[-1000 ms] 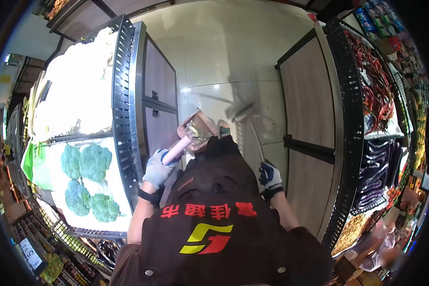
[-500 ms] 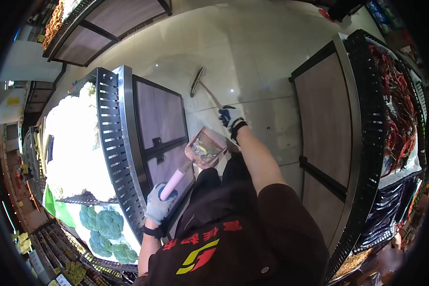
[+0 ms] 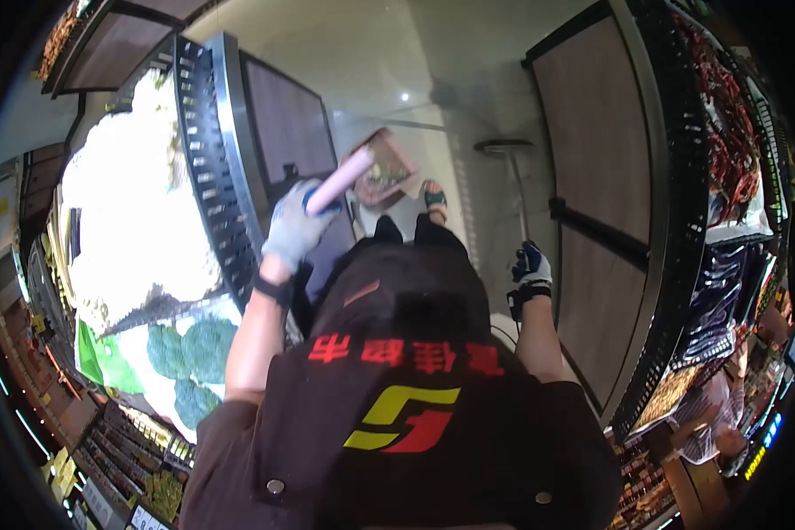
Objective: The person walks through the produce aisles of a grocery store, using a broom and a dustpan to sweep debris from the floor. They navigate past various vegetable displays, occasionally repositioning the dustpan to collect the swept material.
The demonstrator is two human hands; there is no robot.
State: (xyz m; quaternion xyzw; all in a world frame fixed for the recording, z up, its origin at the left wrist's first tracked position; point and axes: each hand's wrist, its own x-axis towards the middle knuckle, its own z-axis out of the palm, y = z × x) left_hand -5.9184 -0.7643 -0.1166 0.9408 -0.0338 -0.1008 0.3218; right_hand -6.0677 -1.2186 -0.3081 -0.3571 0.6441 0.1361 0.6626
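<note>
My left hand (image 3: pixel 293 226), in a grey and blue glove, grips the pink handle of a dustpan (image 3: pixel 382 168) that holds bits of green vegetable scraps. The dustpan hangs above the pale tiled floor (image 3: pixel 389 62), close to the dark cabinet side of the produce stand (image 3: pixel 278 115). My right hand (image 3: pixel 530 267), in a dark blue glove, holds the thin handle of a broom (image 3: pixel 514 185) whose head rests on the floor ahead of me. One of my feet (image 3: pixel 434 198) shows between the two tools. My dark apron with red characters fills the lower middle.
On the left a display holds white cauliflower (image 3: pixel 124 194) and green broccoli (image 3: pixel 190 353) in black crates. On the right a curved stand (image 3: pixel 671 221) carries red chillies (image 3: pixel 724 132) and dark aubergines. Another person (image 3: pixel 711 424) stands at lower right. The aisle runs between the stands.
My right arm has pulled back from reaching forward, and the broom head has shifted from the left of the aisle to the right. My left hand has lifted the dustpan higher.
</note>
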